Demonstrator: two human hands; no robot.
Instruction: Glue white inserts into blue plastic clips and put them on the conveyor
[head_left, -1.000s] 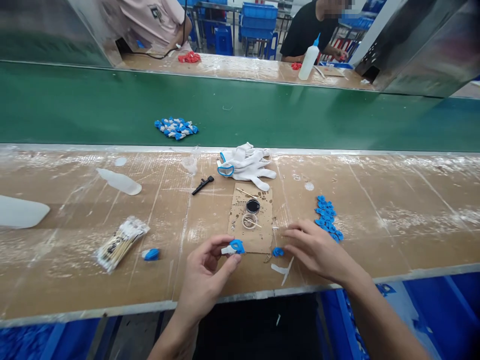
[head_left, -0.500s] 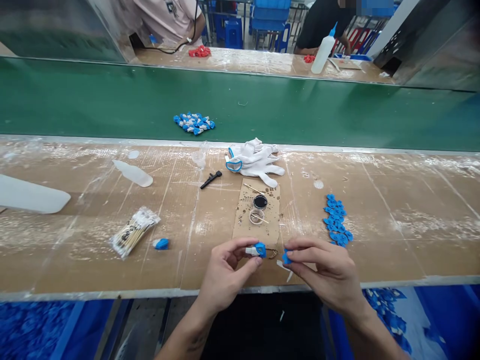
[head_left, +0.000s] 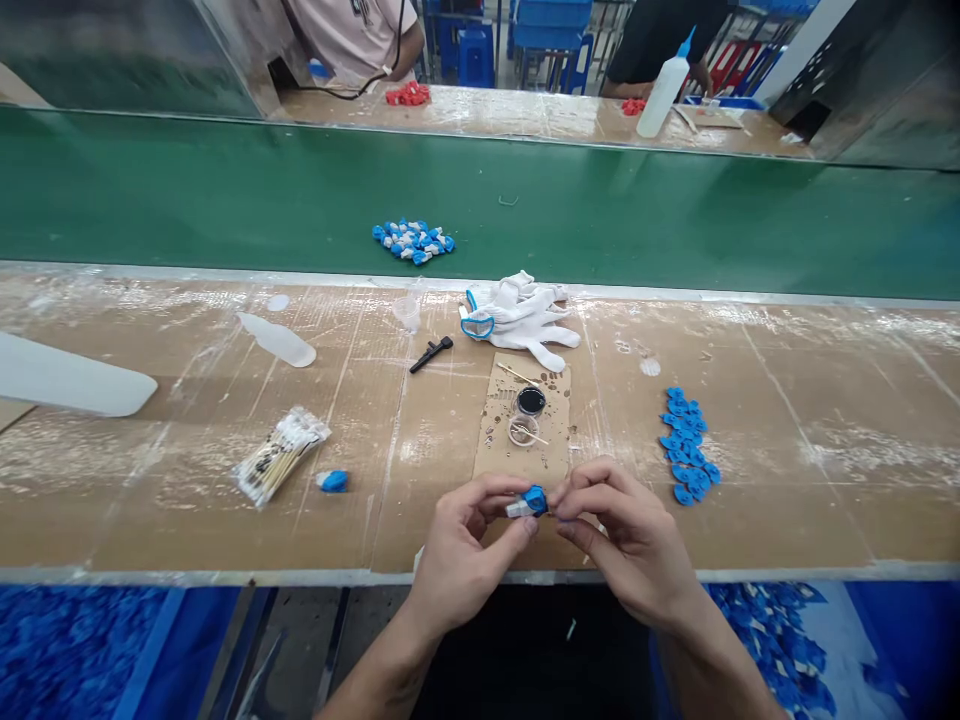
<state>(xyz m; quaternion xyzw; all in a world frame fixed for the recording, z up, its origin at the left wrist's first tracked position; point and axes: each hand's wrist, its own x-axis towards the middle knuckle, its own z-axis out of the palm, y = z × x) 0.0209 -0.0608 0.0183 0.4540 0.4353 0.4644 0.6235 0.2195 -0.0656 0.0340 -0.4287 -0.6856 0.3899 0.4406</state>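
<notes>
My left hand (head_left: 469,540) pinches a small blue-and-white plastic part (head_left: 529,502) between thumb and fingers, white end toward the palm. My right hand (head_left: 626,530) has its fingertips pressed together against the blue end of that part. The small blue piece in the right fingers is mostly hidden by them. Beyond the hands, a stained cardboard sheet (head_left: 487,460) carries a small cup of dark liquid (head_left: 531,401) and a clear cup (head_left: 523,431) with a cotton swab across it. To the right lies a cluster of blue pieces (head_left: 686,445).
A bag of cotton swabs (head_left: 281,455) and another blue-and-white part (head_left: 332,481) lie left. White gloves (head_left: 521,318), a black tool (head_left: 431,354) and a plastic bottle (head_left: 277,340) are farther back. Assembled parts (head_left: 414,241) rest on the green belt (head_left: 225,190). Two people sit beyond it.
My right hand has moved left, bringing its blue piece from a gap away up against the part in my left hand. The whole view has shifted slightly.
</notes>
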